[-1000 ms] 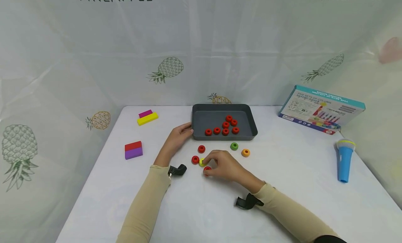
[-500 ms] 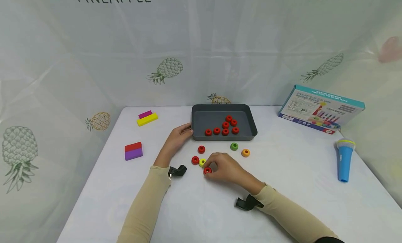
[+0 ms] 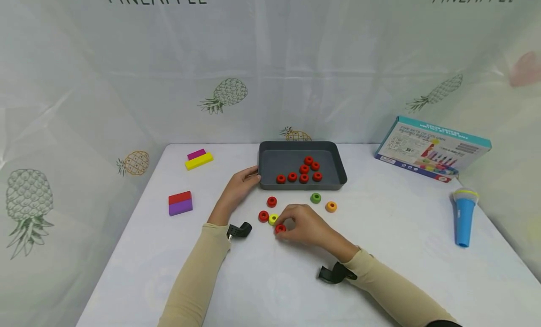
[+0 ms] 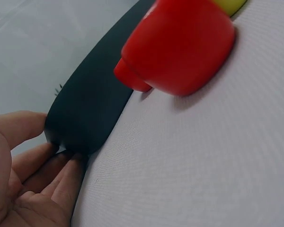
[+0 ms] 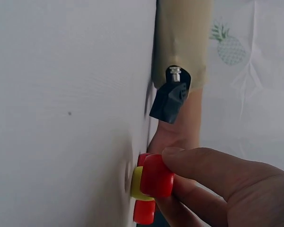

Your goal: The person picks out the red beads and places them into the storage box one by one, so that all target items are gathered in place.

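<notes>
My right hand (image 3: 307, 226) pinches a red ring-shaped bead (image 5: 157, 176) between thumb and fingers, close over the white table. Just beyond that bead lie a yellow bead (image 3: 273, 219) and a red bead (image 3: 263, 216), side by side. Another red bead (image 3: 272, 202) sits nearer the dark grey tray (image 3: 287, 158). At the tray's front left corner, my left hand (image 3: 236, 190) holds its edge; in the left wrist view the thumb and fingertips (image 4: 75, 163) meet the tray wall. Several red beads (image 3: 304, 178) rest inside the tray, mostly towards its front and right.
Right of centre lie a green bead (image 3: 315, 198) and an orange bead (image 3: 331, 206). Purple (image 3: 180, 207), red (image 3: 179, 197), yellow (image 3: 199, 161) and magenta (image 3: 196, 154) blocks are on the left. A toy box (image 3: 433, 148) leans at back right, near a blue toy microphone (image 3: 464, 219).
The right hand's fingers have shifted slightly towards me, off the yellow bead, which now shows more fully. The red bead stays in its pinch. My left hand keeps its place on the tray.
</notes>
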